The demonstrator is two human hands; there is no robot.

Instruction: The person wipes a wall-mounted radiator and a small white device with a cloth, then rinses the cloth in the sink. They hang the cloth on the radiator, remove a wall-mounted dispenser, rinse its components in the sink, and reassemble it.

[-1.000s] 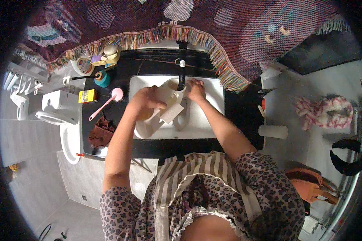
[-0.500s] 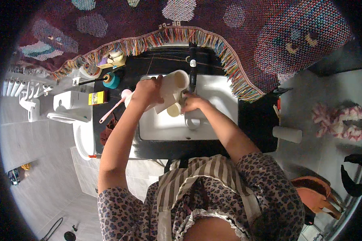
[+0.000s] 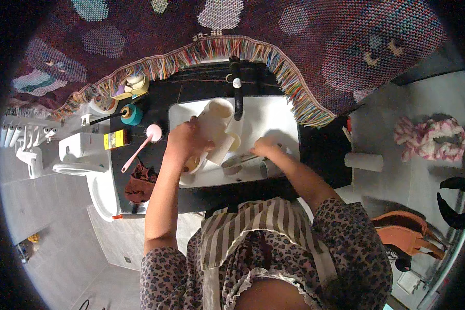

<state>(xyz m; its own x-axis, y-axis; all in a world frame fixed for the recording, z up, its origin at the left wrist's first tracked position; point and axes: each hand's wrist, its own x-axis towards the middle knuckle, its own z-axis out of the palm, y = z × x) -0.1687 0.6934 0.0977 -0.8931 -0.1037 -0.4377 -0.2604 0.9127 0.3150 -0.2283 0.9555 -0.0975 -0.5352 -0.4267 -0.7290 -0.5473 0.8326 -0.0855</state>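
My left hand [image 3: 183, 142] is closed around a white holder [image 3: 212, 126] with round, cup-like openings, low in the white sink basin [image 3: 289, 121]. One wide opening faces the tap, and a smaller tube sits beside it. To the right, my right hand [image 3: 267, 149] has its fingers drawn together over the basin. A blurred greyish, long flat piece [image 3: 237, 166] lies just below those fingertips; whether they grip it is unclear. Near my right wrist is a grey cup-like thing [image 3: 269, 167], partly covered by the forearm. The black tap [image 3: 237, 95] stands at the back.
On the black counter left of the sink are a pink round-headed brush [image 3: 153, 133], a brown cloth [image 3: 141, 185], a yellow box [image 3: 114, 139] and a teal bottle [image 3: 132, 114]. A fringed woven cloth [image 3: 263, 20] hangs beyond. At right lies a white roll [image 3: 364, 161].
My left hand has lowered the white holder toward me into the basin. My right hand has drawn away from the holder, moving right and nearer.
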